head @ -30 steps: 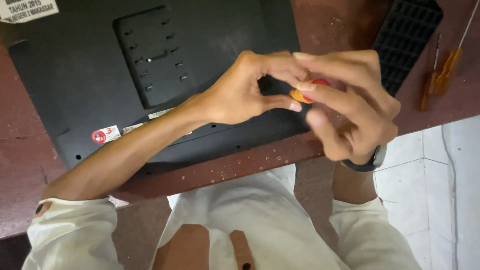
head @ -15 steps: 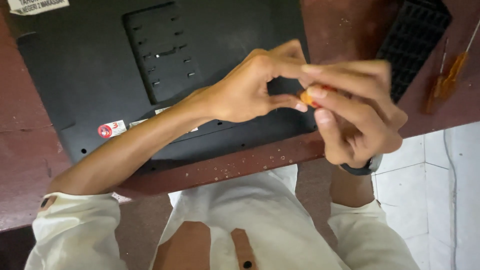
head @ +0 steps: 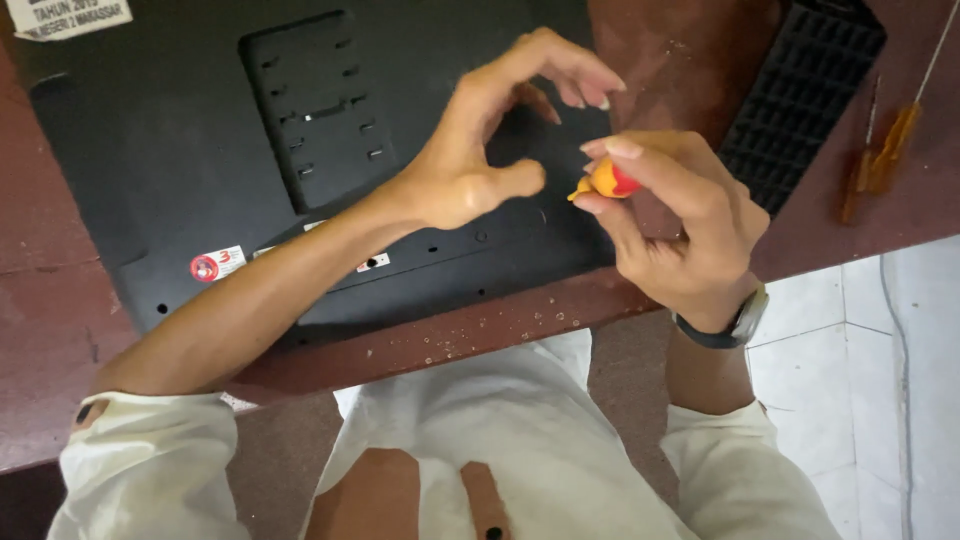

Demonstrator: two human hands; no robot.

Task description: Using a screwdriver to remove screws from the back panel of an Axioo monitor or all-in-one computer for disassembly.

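A black monitor (head: 180, 130) lies face down on a dark red table (head: 40, 300), its back panel up. My right hand (head: 680, 230) grips a small orange and red screwdriver handle (head: 605, 182) above the monitor's lower right corner. My left hand (head: 490, 140) hovers just to the left of it, fingers spread and curved, holding nothing. The tool's tip is hidden behind my fingers. A dark watch sits on my right wrist.
A black keyboard (head: 800, 95) lies at the top right. Two orange-handled screwdrivers (head: 885, 150) rest on the table beside it. White floor tiles (head: 860, 400) show past the table's edge at the right. Stickers mark the monitor's back.
My left hand has let go of the screwdriver and opened, moving up and left. My right hand still holds the handle.
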